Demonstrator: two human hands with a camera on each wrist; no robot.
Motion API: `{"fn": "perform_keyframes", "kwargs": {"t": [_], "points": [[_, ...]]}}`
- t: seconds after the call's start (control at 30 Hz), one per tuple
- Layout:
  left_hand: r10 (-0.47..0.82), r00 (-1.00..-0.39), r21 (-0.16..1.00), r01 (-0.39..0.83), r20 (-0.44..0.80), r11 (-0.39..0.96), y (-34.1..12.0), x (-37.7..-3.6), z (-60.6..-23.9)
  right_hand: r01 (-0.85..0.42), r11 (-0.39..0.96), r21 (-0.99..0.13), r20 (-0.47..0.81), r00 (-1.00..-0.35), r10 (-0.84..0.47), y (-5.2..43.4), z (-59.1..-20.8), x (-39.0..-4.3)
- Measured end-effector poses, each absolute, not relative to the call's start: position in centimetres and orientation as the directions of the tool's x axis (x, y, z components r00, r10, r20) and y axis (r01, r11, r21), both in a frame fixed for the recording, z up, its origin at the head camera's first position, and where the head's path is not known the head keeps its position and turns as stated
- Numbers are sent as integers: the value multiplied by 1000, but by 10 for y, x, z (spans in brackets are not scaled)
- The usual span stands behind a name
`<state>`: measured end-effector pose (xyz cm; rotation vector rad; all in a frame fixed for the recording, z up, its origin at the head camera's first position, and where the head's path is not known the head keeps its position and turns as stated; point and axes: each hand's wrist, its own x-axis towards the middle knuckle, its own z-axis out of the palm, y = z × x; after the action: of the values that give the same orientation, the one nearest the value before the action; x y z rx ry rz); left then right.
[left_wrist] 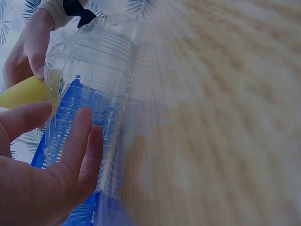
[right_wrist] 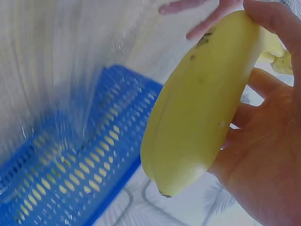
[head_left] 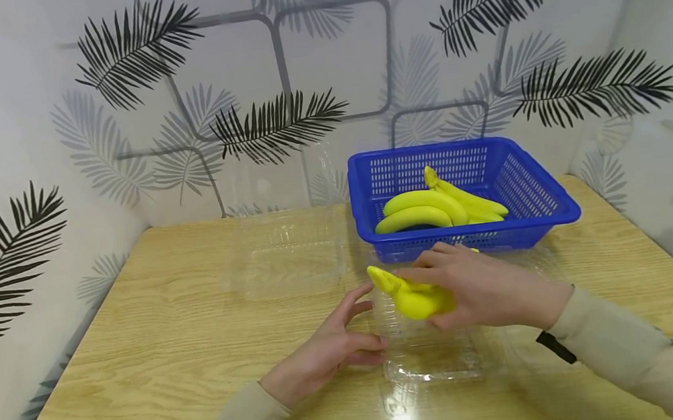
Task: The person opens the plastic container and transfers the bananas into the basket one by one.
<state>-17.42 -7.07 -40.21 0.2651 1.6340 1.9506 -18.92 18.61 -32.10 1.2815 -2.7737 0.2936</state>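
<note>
Wooden table [head_left: 161, 348], pale grain, set into a corner of walls papered with a palm-leaf pattern [head_left: 138, 50]. At the far right of the tabletop stands a blue perforated plastic basket [head_left: 545, 200], which holds a bunch of yellow bananas [head_left: 433, 207] lying on its floor. To the left of the basket, well apart from the hands, lies a clear plastic clamshell container [head_left: 288, 252]. A second clear clamshell container [head_left: 430, 356] lies just in front of the basket, open, directly below the hands; in the left wrist view its ribbed wall [left_wrist: 91, 89] stands beside the fingers.

Right hand [head_left: 484, 287]: fingers and thumb curled round a bunch of bananas [head_left: 411, 294], held above the open near container with the stem end pointing left. The right wrist view shows the bunch [right_wrist: 202, 108] lying across the palm, thumb [right_wrist: 277, 28] over the top, with the basket's mesh [right_wrist: 70, 174] blurred behind.

Left hand [head_left: 332, 349]: on the table at the left edge of the near container, fingers relaxed and slightly spread, thumb against the container's rim; it grips nothing. In the left wrist view the fingers [left_wrist: 75, 141] lie alongside the clear wall; whether they press it cannot be told.

A dark strap shows at each wrist [head_left: 555, 348], below beige sleeves [head_left: 623, 344].
</note>
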Motion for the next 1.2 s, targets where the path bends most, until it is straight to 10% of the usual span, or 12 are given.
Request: {"fn": "perform_keyframes", "kwargs": {"t": [0.53, 1.2], "points": [[540, -820, 952, -289, -191, -101, -73, -174, -402, -728, 680, -92, 267, -676, -687, 210, -284, -219], [538, -823, 951, -286, -182, -115, -71, -173, -403, -534, 801, -271, 115, -844, -524, 231, -283, -305]]}}
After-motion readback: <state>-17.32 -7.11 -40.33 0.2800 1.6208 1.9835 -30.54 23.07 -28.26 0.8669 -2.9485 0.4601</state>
